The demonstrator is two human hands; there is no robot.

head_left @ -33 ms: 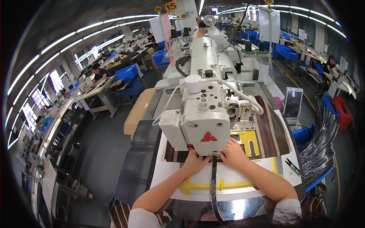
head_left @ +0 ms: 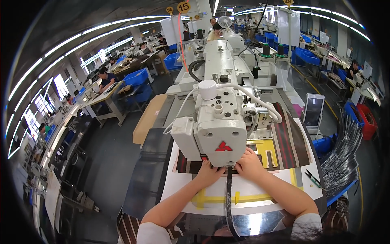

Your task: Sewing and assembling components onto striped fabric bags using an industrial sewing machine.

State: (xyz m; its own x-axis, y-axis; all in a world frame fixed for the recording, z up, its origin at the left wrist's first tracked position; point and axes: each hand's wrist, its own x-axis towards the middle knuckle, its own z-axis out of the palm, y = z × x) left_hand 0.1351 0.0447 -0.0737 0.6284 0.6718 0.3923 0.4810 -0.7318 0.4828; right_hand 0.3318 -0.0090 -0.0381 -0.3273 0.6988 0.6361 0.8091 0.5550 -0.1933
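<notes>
My left hand (head_left: 208,175) and my right hand (head_left: 248,165) reach in under the front of a white sewing machine head (head_left: 221,138). Their fingers are bent and drawn together, with the tips largely hidden by the machine. A shiny black strip (head_left: 228,195) comes out between them and runs down over the table's front edge. Beneath the machine lies brown fabric with red and pale stripes (head_left: 286,140). Beside my right hand a yellow template (head_left: 265,147) with cut-out slots rests on that fabric. Whatever the fingertips pinch or press is out of sight.
White sheeting (head_left: 260,188) with yellow tape covers the work surface. Small thread snips (head_left: 313,179) lie at its right. A screen on a stand (head_left: 313,112), a bundle of clear plastic (head_left: 343,158) and a red bin (head_left: 367,122) stand further right. Other people sit at distant benches.
</notes>
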